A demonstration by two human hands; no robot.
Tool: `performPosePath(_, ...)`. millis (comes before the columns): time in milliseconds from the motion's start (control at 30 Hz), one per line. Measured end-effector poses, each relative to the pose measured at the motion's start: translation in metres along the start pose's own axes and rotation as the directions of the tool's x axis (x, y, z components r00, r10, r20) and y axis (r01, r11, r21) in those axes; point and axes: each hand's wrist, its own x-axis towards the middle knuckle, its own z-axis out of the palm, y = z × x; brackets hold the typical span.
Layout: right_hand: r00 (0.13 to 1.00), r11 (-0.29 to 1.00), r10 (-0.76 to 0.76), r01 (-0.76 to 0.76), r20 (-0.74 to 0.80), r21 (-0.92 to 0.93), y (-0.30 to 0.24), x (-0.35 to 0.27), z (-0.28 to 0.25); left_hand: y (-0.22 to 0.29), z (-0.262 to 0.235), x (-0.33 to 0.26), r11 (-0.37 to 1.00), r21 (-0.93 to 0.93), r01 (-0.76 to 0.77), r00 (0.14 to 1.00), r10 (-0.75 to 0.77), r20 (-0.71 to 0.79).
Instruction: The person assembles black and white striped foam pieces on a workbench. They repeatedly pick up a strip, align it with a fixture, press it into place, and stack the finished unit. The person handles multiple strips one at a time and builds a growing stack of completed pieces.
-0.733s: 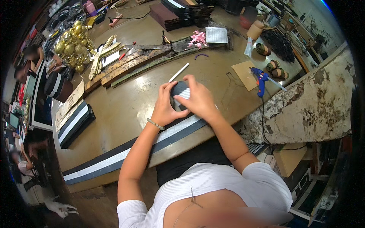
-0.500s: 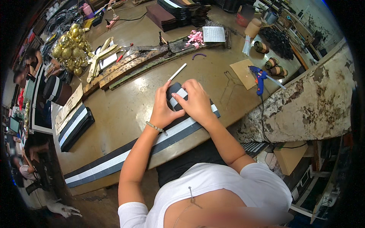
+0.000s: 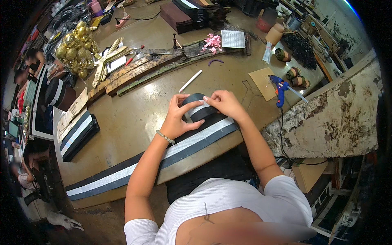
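Nearest the person, one long black band with a silver-white stripe point(image 3: 134, 169) lies flat along the near edge of the table point(image 3: 134, 118), running from the lower left up to the middle. At its far end the band curls into a loop point(image 3: 199, 107), and both hands are closed on that loop: the left hand point(image 3: 176, 118) grips it from the left with the thumb on top, and the right hand point(image 3: 223, 104) pinches its upper right edge. The two hands sit close together, with only the loop between them. A bead bracelet point(image 3: 165, 137) circles the left wrist.

Just beyond the hands lies one white stick point(image 3: 190, 81), well clear of the loop. To the right rest one brown card square point(image 3: 263, 83) and one blue glue gun point(image 3: 279, 87), its cord dropping over the table edge. Three small rolls point(image 3: 293, 72) of dark ribbon lie past the gun.

To the left, a folded stack of the same striped band point(image 3: 79, 134) lies apart from the long one.

Farther back, long wooden strips point(image 3: 139, 70) cross the table, with one pink ribbon bow point(image 3: 212, 42) and one gridded white sheet point(image 3: 232, 39) beside them. At the far left, a clear bag point(image 3: 75, 49) holds many gold balls; they are too bunched to count. Dark stacked cloth point(image 3: 192, 12) lies at the far edge.
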Motion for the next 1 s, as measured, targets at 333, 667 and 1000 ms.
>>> performPosePath(333,0.657,0.914,-0.401,0.237,-0.638,-0.331,0.016,0.156,-0.150,0.003,-0.002,0.002,1.000,0.017,0.005,0.995,-0.003,-0.095)
performPosePath(667,0.715,0.718,-0.601,0.287,-0.357,-0.634,0.014,0.219,-0.172,-0.002,-0.003,0.000,1.000,0.002,-0.028,0.994,0.028,-0.109)
performPosePath(1000,0.670,0.597,-0.673,0.241,-0.314,-0.765,0.007,0.213,-0.164,-0.001,-0.005,-0.001,0.999,0.026,-0.035,0.995,0.037,-0.097)
